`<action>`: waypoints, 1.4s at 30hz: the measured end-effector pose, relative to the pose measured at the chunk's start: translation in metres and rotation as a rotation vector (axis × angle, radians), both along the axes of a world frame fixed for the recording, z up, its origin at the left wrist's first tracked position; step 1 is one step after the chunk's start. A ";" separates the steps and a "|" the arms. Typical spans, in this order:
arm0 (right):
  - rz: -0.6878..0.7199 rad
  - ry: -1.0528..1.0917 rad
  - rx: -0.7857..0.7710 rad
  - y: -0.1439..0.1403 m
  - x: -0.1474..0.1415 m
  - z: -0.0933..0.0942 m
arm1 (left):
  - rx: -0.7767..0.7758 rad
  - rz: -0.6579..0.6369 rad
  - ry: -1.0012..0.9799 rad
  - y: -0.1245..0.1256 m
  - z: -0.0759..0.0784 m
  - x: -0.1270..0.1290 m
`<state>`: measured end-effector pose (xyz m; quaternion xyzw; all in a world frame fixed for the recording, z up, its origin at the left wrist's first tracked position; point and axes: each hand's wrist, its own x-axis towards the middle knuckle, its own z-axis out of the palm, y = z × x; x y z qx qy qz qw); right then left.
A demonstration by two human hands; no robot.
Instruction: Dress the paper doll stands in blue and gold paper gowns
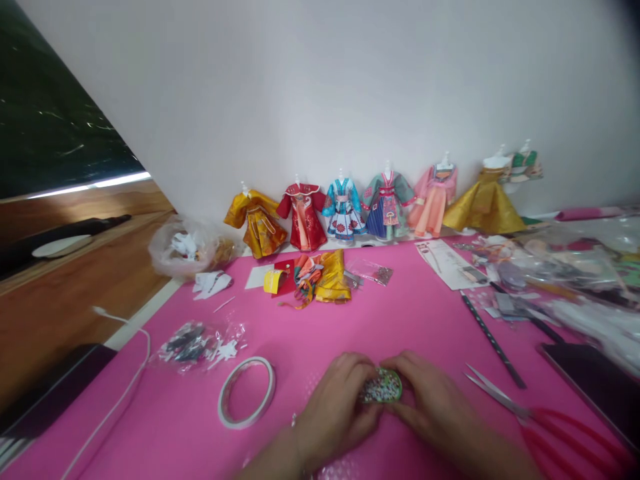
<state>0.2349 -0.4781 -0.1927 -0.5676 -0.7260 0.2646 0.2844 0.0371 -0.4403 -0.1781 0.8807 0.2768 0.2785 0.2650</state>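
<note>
Near the front of the pink tabletop, a small rounded piece with a green edge and a speckled white-and-dark face (pixel 383 387) is between my two hands. My left hand (pixel 343 400) has its fingers closed on the piece's left side. On the opposite side, my right hand (pixel 425 393) pinches the green edge. Fingers cover part of the piece, and its exact kind is unclear. A roll of white tape (pixel 271 380) lies left of my left hand. Red-handled scissors (pixel 520 410) rest with blades apart, right of my right hand.
Several small doll dresses on stands, including a red dress (pixel 303 217), line the wall. Folded yellow cloth (pixel 333 277) lies mid-table. A bag of small pieces (pixel 195 343) and a white cable (pixel 145 360) are left. A dotted black stick (pixel 493 340) and dark phone-like slab (pixel 595 380) lie right.
</note>
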 end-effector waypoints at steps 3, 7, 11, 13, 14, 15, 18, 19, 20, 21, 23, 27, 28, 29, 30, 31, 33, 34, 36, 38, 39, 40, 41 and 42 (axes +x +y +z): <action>-0.007 -0.022 -0.026 0.001 0.000 0.004 | 0.010 -0.009 0.012 0.000 -0.001 0.000; -0.015 -0.026 -0.025 0.001 0.000 0.003 | 0.022 -0.008 0.045 0.000 -0.001 -0.001; -0.004 -0.014 -0.023 0.001 0.001 -0.004 | 0.032 -0.005 0.044 0.000 -0.002 0.000; -0.001 -0.015 -0.014 0.001 0.002 -0.006 | 0.035 -0.006 0.033 0.000 -0.001 0.000; -0.005 -0.018 -0.004 0.001 0.002 -0.007 | 0.037 -0.007 0.028 0.000 -0.001 0.000; -0.011 -0.020 0.008 0.001 0.002 -0.008 | 0.040 -0.006 0.021 0.000 -0.001 0.000; -0.021 -0.029 0.032 0.000 0.001 -0.011 | 0.050 0.001 0.015 0.000 0.000 0.000; -0.023 -0.029 0.038 -0.001 0.000 -0.012 | 0.054 0.003 0.015 0.000 0.000 0.000; -0.026 -0.028 0.043 -0.001 0.000 -0.012 | 0.057 0.006 0.016 0.000 0.000 0.001; -0.030 -0.025 0.047 -0.001 -0.001 -0.013 | 0.060 0.009 0.018 0.000 0.000 0.001; -0.032 -0.019 0.050 -0.001 -0.001 -0.014 | 0.062 0.011 0.024 0.000 0.000 0.001; -0.016 -0.023 0.034 0.001 0.000 -0.017 | 0.063 0.013 0.030 0.000 0.000 0.001; -0.019 -0.024 0.041 0.001 0.000 -0.019 | 0.063 0.013 0.027 0.000 0.000 0.001; -0.024 -0.024 0.057 0.000 0.000 -0.021 | 0.063 0.010 0.024 0.000 0.000 0.001; -0.031 -0.024 0.078 0.000 0.000 -0.023 | 0.063 0.005 0.024 0.000 0.000 0.001; -0.039 -0.024 0.100 0.000 0.001 -0.025 | 0.064 -0.001 0.028 0.000 0.000 0.000; -0.052 -0.026 0.134 -0.001 0.001 -0.029 | 0.069 -0.010 0.046 0.000 0.000 0.000; -0.053 -0.028 0.140 -0.001 0.000 -0.029 | 0.071 -0.013 0.056 0.001 0.001 0.000; -0.047 -0.032 0.133 0.000 0.000 -0.027 | 0.068 -0.013 0.070 0.001 0.001 0.000; -0.040 -0.031 0.126 0.000 0.000 -0.023 | 0.059 -0.010 0.076 0.001 0.002 0.000; -0.034 -0.030 0.120 0.000 0.000 -0.020 | 0.054 -0.007 0.076 0.001 0.002 0.001; -0.030 -0.030 0.114 0.000 0.000 -0.018 | 0.049 -0.004 0.074 0.001 0.002 0.001; -0.026 -0.031 0.107 0.000 0.000 -0.015 | 0.044 0.000 0.070 0.001 0.001 0.001; -0.020 -0.033 0.097 0.000 0.000 -0.013 | 0.039 0.001 0.064 0.001 0.001 0.000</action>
